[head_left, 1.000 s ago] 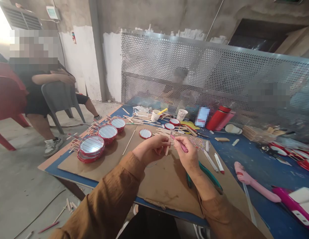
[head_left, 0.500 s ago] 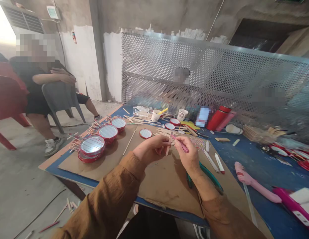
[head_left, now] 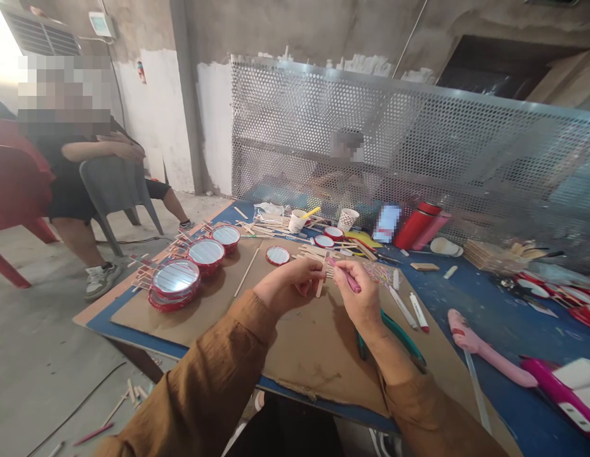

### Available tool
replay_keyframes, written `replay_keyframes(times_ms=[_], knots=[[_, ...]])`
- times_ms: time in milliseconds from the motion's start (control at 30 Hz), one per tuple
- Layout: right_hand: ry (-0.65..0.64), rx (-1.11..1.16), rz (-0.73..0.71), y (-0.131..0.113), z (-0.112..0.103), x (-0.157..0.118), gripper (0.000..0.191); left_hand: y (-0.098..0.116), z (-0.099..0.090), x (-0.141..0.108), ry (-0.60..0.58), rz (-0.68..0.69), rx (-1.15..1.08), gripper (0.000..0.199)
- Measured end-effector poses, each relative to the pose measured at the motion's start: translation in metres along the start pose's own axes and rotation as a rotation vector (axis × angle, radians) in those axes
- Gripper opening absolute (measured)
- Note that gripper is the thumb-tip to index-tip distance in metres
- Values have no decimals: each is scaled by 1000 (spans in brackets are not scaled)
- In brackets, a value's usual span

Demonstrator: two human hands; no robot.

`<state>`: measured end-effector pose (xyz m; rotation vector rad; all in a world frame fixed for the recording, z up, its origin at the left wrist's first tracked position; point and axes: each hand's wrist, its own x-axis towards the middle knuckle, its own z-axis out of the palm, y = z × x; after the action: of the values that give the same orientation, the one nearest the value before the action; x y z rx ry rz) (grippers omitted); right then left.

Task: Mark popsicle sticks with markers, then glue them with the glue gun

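Observation:
Over the brown cardboard, my left hand (head_left: 295,277) pinches a flat wooden craft stick (head_left: 320,289) that stands nearly upright. My right hand (head_left: 365,297) is closed around a pink pen (head_left: 351,281), whose tip meets or nearly meets the stick; which of the two I cannot tell. Below my right wrist lie pliers with teal handles (head_left: 403,336), partly hidden by the forearm. More craft sticks (head_left: 314,254) lie just beyond my fingers. A small round red-rimmed piece (head_left: 278,255) with a pale top rests beyond my left hand.
Several red-rimmed drums (head_left: 207,252) with sticks attached stand at the left. Paper cups (head_left: 297,221), a phone (head_left: 387,223) and a red flask (head_left: 417,225) line the back. White markers (head_left: 419,312) and a pink glue gun (head_left: 490,355) lie right. A seated person (head_left: 76,184) is beyond the table.

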<state>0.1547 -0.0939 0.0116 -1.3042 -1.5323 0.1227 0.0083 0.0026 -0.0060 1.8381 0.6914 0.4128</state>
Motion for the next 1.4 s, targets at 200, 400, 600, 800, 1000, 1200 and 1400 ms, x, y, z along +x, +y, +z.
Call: replay_keyframes(times_ms=[200, 400, 600, 800, 1000, 1200, 1400], knots=[[6, -25, -2, 1, 0, 0, 21, 0, -3, 3, -17, 5, 15, 29], [5, -28, -7, 1, -2, 1, 22, -4, -3, 5, -31, 12, 11, 28], [-15, -47, 16, -1, -2, 1, 22, -9, 6, 0, 39, 28, -126, 25], [-4, -23, 2, 0, -2, 1, 23, -3, 1, 1, 1, -3, -56, 23], [-16, -15, 29, -1, -1, 1, 24, -4, 3, 1, 37, 4, -59, 28], [-35, -3, 25, -1, -1, 1, 22, -2, 3, -1, 37, -12, -42, 27], [-35, -5, 13, 0, -1, 1, 21, -3, 2, 0, 25, -17, -15, 27]])
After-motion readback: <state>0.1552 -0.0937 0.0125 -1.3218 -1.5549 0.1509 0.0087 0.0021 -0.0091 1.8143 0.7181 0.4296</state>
